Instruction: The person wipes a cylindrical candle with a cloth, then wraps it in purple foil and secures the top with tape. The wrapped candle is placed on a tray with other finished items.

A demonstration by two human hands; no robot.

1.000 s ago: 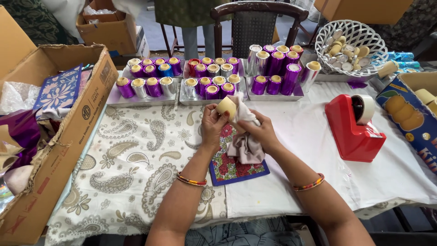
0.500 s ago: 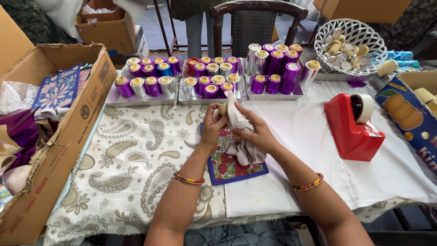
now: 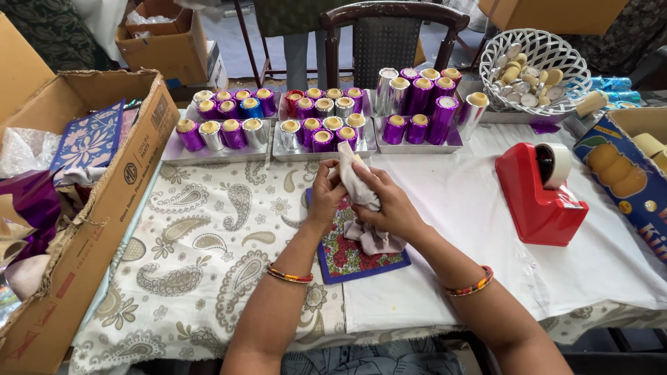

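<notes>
Both grips clamped: left hand and right hand closed together around the beige cloth, above the floral mat mid-worktop, near the front edge.

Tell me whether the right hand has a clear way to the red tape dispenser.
Probably yes, once freed: the right hand is wrapped in the pale cloth, and only bare white tablecloth lies between it and the red tape dispenser.
</notes>
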